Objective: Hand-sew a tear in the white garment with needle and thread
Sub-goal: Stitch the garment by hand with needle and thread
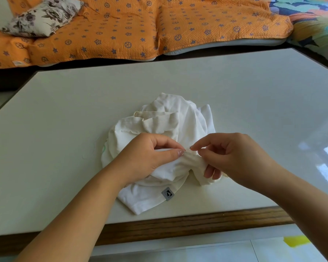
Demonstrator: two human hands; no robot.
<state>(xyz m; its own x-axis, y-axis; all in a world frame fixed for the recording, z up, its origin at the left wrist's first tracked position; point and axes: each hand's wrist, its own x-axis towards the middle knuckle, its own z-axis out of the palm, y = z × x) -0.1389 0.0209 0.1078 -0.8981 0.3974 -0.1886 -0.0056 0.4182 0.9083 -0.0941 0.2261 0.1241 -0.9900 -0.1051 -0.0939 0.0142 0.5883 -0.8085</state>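
Note:
A crumpled white garment (165, 120) lies bunched in the middle of the table, with a small grey label (167, 193) on its near hem. My left hand (150, 157) pinches a raised fold of the cloth between thumb and forefinger. My right hand (233, 157) pinches a thin needle (190, 147) at that same fold, fingertip to fingertip with the left. Its lower fingers curl under the cloth. A faint pale thread (95, 148) trails on the table left of the garment. The tear itself is hidden in the folds.
The pale table (64, 110) has a wooden front edge (178, 225). Behind it is a sofa with an orange patterned cover (140, 29) and a floral cushion (44, 16). Window light glares on the table's right side. A yellow strip (295, 241) lies on the floor.

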